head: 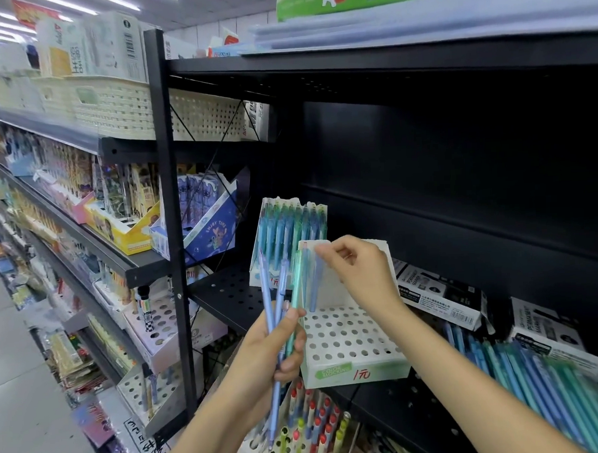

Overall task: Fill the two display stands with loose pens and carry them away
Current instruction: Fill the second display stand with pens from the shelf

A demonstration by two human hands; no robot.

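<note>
A black perforated shelf (232,294) carried the work, within a tall black shelving unit (169,232). Toward the shelf's front edge stood a white display stand (350,344), its holed deck almost wholly unfilled, with a green label and a red handwritten price on its front face. Behind it, toward the shelf's back left corner, stood a second display stand (291,233), its rows packed with teal and blue pens. A heap of loose pens (544,387), blue and green, lay along the shelf's right end near the front edge, with dark marker boxes (441,295) behind it.

The left hand (272,350), in front of the shelf's front edge, was closed round a bundle of pens (280,295), blue and pale green, held roughly upright with their tops fanning apart. The right hand (357,268) was over the nearer stand, thumb and fingertips pinching the top of a single blue pen (315,280). That pen stood nearly upright with its lower end at the back row of holes, at the deck's left end; whether it was seated in a hole could not be told.

Below the front edge, red-capped pens (316,424) stood in another holder.
</note>
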